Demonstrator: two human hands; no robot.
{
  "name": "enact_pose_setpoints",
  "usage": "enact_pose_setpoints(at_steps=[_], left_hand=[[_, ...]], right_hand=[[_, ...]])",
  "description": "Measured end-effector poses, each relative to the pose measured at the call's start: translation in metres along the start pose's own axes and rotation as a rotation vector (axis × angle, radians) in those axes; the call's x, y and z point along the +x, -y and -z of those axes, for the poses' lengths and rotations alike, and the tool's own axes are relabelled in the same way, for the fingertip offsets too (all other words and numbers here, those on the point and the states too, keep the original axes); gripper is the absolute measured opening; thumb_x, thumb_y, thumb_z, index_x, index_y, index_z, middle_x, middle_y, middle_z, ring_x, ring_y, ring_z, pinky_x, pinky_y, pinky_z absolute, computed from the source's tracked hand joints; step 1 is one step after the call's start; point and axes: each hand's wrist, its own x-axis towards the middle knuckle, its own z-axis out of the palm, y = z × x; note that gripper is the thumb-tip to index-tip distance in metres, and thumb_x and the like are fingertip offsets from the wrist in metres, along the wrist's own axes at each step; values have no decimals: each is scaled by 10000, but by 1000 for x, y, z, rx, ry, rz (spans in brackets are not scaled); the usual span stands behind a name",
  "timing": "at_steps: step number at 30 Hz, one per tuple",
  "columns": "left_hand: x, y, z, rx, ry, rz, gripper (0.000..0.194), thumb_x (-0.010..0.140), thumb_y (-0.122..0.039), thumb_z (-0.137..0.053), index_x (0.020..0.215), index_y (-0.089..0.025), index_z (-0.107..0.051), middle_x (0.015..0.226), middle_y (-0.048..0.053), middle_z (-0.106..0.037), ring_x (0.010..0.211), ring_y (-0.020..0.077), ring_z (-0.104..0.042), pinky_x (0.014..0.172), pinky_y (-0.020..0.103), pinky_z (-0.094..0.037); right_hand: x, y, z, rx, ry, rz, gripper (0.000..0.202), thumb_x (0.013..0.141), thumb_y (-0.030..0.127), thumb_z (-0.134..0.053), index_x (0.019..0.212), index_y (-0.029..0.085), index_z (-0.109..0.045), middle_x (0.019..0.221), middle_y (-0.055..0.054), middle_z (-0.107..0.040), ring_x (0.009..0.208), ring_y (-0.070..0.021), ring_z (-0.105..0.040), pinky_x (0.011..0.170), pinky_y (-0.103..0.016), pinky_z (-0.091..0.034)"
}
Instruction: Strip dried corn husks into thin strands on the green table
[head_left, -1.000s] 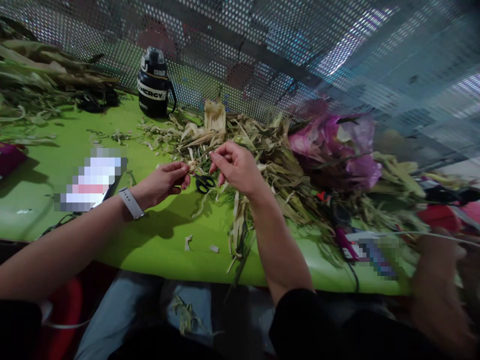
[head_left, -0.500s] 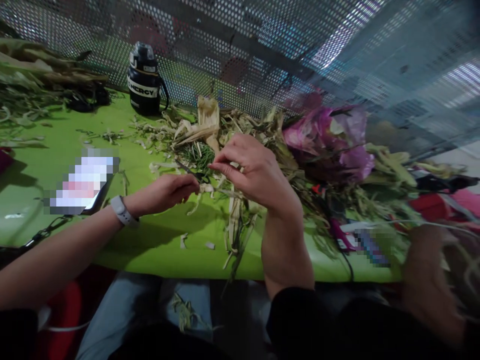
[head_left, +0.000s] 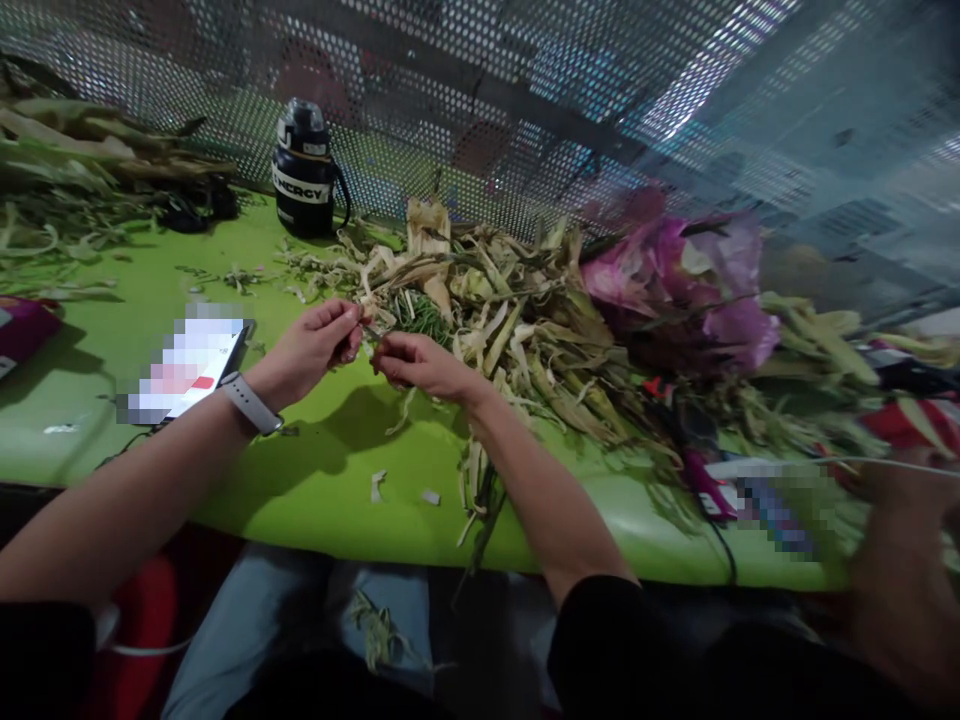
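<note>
My left hand [head_left: 330,335], with a pale watch [head_left: 251,403] on the wrist, is closed in a pinch over the green table [head_left: 300,480]. Close to its right, my right hand [head_left: 412,362] has its fingers curled in a pinch as well. Something small and thin shows between the fingertips of both hands, too blurred to name. Behind them lie a bunch of thin green shoots [head_left: 420,315] and a heap of dry, yellowish husks and leaves [head_left: 517,330]. A few pale peelings [head_left: 377,487] are scattered on the table below the hands.
A lit phone [head_left: 199,370] lies at left, a dark bottle [head_left: 304,180] behind it. More husks [head_left: 82,160] are piled back left. A pink plastic bag [head_left: 675,280] stands back right against the perforated metal screen [head_left: 480,110]. Another person's arm [head_left: 900,570] is at right, near a cable.
My left hand has risen, and my right hand has come down and left, so they are now side by side. The whole view has shifted slightly.
</note>
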Motion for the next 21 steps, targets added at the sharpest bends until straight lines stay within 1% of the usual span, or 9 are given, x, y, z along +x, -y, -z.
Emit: enact_pose_setpoints(at_steps=[3, 6, 9, 11, 12, 14, 16, 19, 21], left_hand=[[2, -2, 1, 68, -26, 42, 225, 949, -171, -502, 725, -150, -516, 547, -35, -501, 446, 50, -422, 453, 167, -332], [4, -2, 1, 214, -49, 42, 248, 961, -139, -457, 716, -151, -500, 513, -39, -493, 427, 55, -406, 445, 177, -321], [6, 2, 1, 315, -12, -4, 241, 960, -136, -453, 722, -162, -487, 512, -41, -490, 432, 61, -410, 460, 187, -335], [5, 7, 2, 375, 44, -54, 210, 952, -172, -485, 743, -171, -490, 532, -37, -503, 451, 71, -433, 478, 198, -347], [5, 9, 2, 414, 71, -81, 194, 949, -196, -499, 756, -176, -493, 540, -34, -508, 461, 77, -441, 485, 205, -346], [3, 12, 2, 531, 92, -146, 187, 943, -228, -508, 762, -186, -492, 551, -28, -509, 474, 89, -437, 496, 222, -325], [0, 13, 1, 693, 59, -228, 204, 934, -211, -496, 732, -194, -473, 555, -22, -497, 482, 98, -410, 512, 244, -292], [-3, 13, -1, 909, -22, -338, 208, 900, -136, -480, 705, -201, -447, 567, -15, -472, 491, 113, -364, 545, 279, -248], [-5, 14, -2, 1000, -38, -361, 170, 876, -100, -479, 740, -200, -470, 575, -14, -453, 490, 121, -336, 555, 294, -225]], right_hand=[[-2, 8, -10, -26, -28, 38, 347, 852, 506, -636, 826, 176, -536, 617, 54, -479, 525, -72, -439, 501, -212, -363], [-7, 21, -9, -126, -142, 118, 312, 882, 478, -615, 820, 178, -556, 647, 37, -475, 562, -81, -444, 522, -220, -370], [-9, 28, -7, -179, -295, 268, 307, 875, 472, -629, 795, 182, -572, 869, -23, -551, 717, -98, -529, 619, -236, -432], [-8, 29, -9, -98, -347, 286, 316, 881, 498, -609, 823, 193, -554, 1009, -44, -574, 766, -103, -575, 605, -233, -441], [-7, 29, -11, -41, -353, 260, 320, 891, 513, -585, 847, 200, -535, 1011, -43, -586, 738, -100, -587, 559, -225, -426], [-7, 29, -16, 31, -356, 186, 323, 920, 529, -526, 882, 209, -495, 894, -22, -601, 634, -88, -573, 476, -212, -372], [-8, 32, -23, 16, -364, 146, 313, 947, 513, -478, 879, 208, -466, 782, 4, -578, 571, -80, -539, 467, -214, -356], [-12, 40, -34, -179, -370, 142, 253, 975, 424, -448, 852, 203, -446, 742, 13, -547, 573, -83, -506, 542, -240, -380], [-16, 48, -41, -374, -348, 135, 197, 976, 337, -445, 837, 198, -448, 731, 11, -529, 600, -97, -484, 591, -263, -370]])
